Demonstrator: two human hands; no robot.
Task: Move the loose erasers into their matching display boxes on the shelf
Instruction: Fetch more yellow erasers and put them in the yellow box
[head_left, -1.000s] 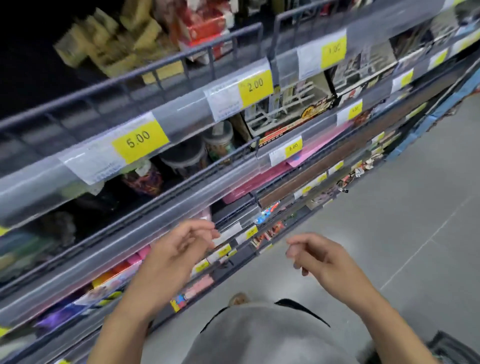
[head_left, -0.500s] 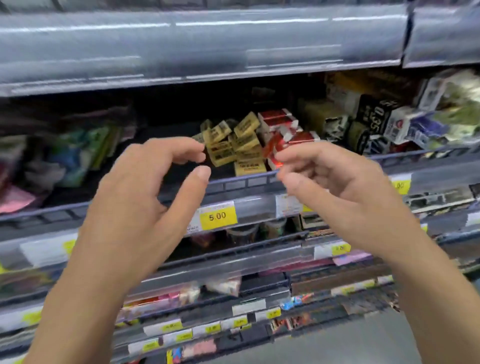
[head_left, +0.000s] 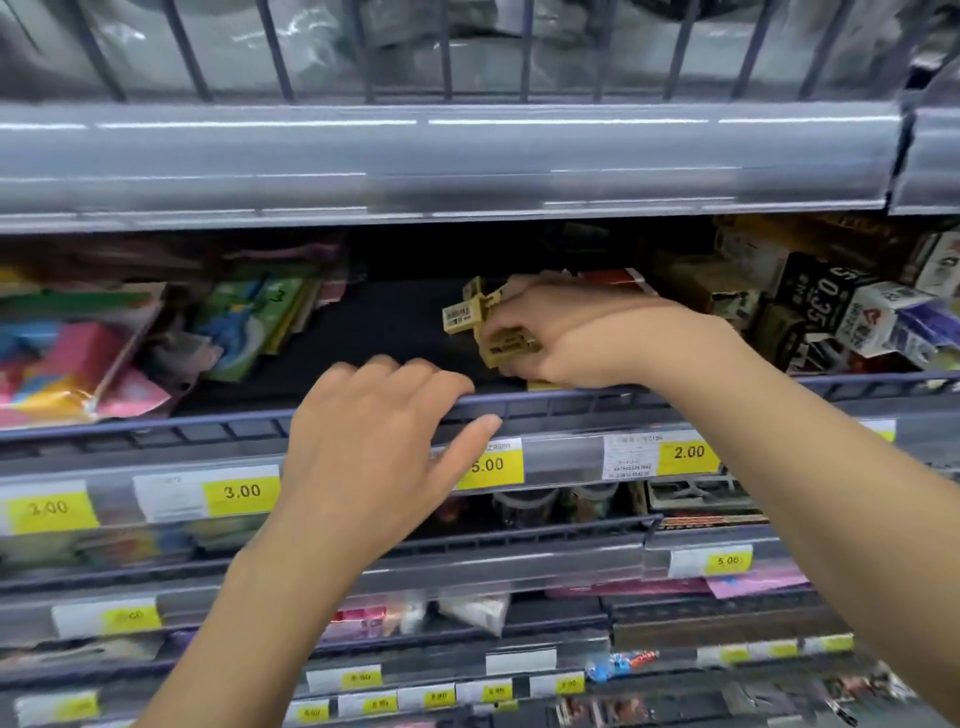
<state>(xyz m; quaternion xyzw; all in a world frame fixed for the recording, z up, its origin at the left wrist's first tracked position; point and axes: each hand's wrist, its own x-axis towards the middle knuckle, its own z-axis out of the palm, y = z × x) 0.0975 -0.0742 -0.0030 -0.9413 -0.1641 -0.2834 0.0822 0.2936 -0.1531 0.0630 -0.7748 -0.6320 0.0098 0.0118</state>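
Note:
Several loose tan erasers (head_left: 470, 319) in printed sleeves lie bunched on the dark shelf floor behind the wire rail (head_left: 571, 402). My right hand (head_left: 566, 338) reaches over the rail and is closed around a clump of them, some sticking out to the left of my fingers. A red-and-white eraser pack (head_left: 615, 276) shows just behind that hand. My left hand (head_left: 379, 447) rests on the rail's front, fingers spread over the top edge, holding nothing. The display boxes cannot be told apart from here.
Colourful packets (head_left: 78, 364) fill the shelf's left part. Black and white boxed goods (head_left: 841, 306) crowd the right. Yellow price tags (head_left: 241, 491) line the rail strip. A grey shelf edge (head_left: 415, 161) hangs low overhead. Lower shelves hold more stock.
The view came closer to the shelf. My right hand went over the rail and closed on the tan erasers. My left hand dropped onto the rail.

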